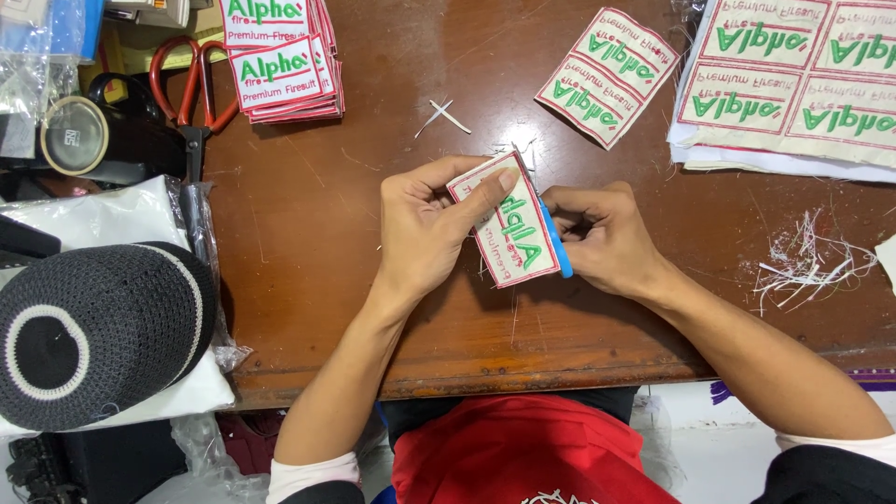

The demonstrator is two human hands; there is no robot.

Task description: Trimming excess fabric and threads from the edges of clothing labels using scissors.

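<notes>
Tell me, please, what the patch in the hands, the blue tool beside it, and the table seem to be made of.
The patch looks like cream woven cloth with raised green and red stitching; loose threads hang at its edge. The blue tool in the right hand seems smooth plastic, though mostly hidden. The table looks like brown varnished wood, scratched and slightly glossy. The left hand pinches the patch.

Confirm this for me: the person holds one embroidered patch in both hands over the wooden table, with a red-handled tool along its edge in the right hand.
Not quite. The tool in the right hand is blue, not red, as the head view shows. The rest holds: the left hand and the right hand hold one embroidered patch over the wooden table. The red handles belong to the scissors lying at the far left.
</notes>
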